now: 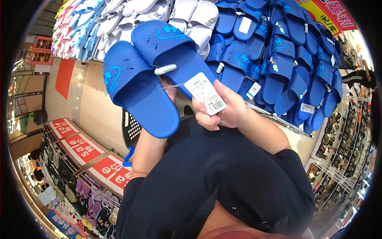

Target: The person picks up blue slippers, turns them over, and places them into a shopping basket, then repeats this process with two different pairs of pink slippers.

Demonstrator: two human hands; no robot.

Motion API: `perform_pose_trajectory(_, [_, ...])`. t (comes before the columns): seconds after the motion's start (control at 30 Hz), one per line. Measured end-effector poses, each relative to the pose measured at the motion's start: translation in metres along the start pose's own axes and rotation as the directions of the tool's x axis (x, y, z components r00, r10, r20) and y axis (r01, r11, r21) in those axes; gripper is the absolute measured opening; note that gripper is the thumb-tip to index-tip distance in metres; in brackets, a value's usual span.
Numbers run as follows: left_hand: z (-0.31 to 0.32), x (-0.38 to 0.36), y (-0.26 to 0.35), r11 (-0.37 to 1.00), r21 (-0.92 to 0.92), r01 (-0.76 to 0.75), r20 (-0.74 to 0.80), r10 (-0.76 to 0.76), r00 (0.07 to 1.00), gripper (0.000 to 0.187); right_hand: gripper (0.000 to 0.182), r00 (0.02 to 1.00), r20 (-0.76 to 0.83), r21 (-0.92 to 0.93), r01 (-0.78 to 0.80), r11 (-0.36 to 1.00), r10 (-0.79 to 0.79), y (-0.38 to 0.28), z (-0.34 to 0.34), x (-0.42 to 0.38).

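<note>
A pair of blue slide slippers [149, 95] is held up in front of me, joined by a white plastic fastener [165, 69]. Light blue lettering marks their straps. My left hand [170, 91] supports the pair from behind and below, most of its fingers hidden by the soles. A white paper tag [204, 94] with printed text and a barcode hangs from the pair on a thin clear string. Between thumb and fingers, my right hand [225, 105] pinches this tag, its printed side facing me.
Many similar blue slippers [278, 59] hang on the display ahead, beside white slippers [195, 20] and pastel ones. Red sale signs [85, 147] top a shoe rack at lower left. More footwear fills shelves [338, 139] on the right. A black perforated basket [130, 129] is partly visible below the slippers.
</note>
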State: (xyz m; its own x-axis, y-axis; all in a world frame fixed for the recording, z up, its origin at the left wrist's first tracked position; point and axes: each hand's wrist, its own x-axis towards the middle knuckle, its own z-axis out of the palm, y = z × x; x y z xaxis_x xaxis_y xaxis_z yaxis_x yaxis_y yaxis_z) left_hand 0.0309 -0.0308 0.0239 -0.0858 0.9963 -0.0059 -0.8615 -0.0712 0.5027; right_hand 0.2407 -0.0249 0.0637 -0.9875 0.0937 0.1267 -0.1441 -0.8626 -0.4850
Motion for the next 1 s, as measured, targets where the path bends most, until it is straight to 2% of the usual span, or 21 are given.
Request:
perform_pose_trajectory(0.1, [-0.001, -0.014, 0.006, 0.999, 0.025, -0.038, -0.056, 0.04, 0.998, 0.062, 0.069, 0.999, 0.045, 0.225, -0.026, 0.974, 0.017, 0.002, 0.0, -0.002])
perform_pose_trajectory(0.2, [0.001, -0.032, 0.012, 0.995, 0.061, -0.078, -0.115, 0.084, 0.99, 0.062, 0.069, 0.997, 0.075, 0.289, -0.044, 0.956, 0.024, 0.003, 0.006, -0.006])
perform_pose_trajectory(0.4, [0.005, -0.066, 0.015, 0.979, 0.145, -0.143, -0.215, 0.172, 0.961, 0.061, 0.072, 0.998, 0.062, 0.136, 0.004, 0.991, -0.012, 0.007, 0.009, -0.011])
perform_pose_trajectory(0.5, [0.005, -0.08, 0.014, 0.969, 0.18, -0.169, -0.262, 0.213, 0.941, 0.061, 0.076, 0.997, -0.056, 0.048, -0.058, 0.997, 0.06, 0.006, 0.023, -0.015])
perform_pose_trajectory(0.67, [0.01, -0.099, 0.009, 0.957, 0.227, -0.181, -0.314, 0.248, 0.917, 0.06, 0.077, 0.994, 0.08, 0.218, -0.087, 0.972, 0.071, 0.007, 0.024, -0.022])
perform_pose_trajectory(0.77, [0.015, -0.106, 0.001, 0.954, 0.238, -0.182, -0.337, 0.257, 0.906, 0.06, 0.077, 0.99, 0.017, 0.19, -0.137, 0.972, 0.137, 0.0, 0.038, -0.029])
perform_pose_trajectory(0.87, [0.019, -0.109, -0.01, 0.953, 0.239, -0.188, -0.354, 0.266, 0.896, 0.059, 0.076, 0.991, 0.0, 0.138, -0.132, 0.982, 0.134, 0.001, 0.036, -0.035])
perform_pose_trajectory(1.0, [0.025, -0.11, -0.021, 0.95, 0.25, -0.186, -0.374, 0.272, 0.887, 0.059, 0.077, 0.994, 0.005, 0.168, -0.109, 0.98, 0.109, 0.001, 0.03, -0.042])
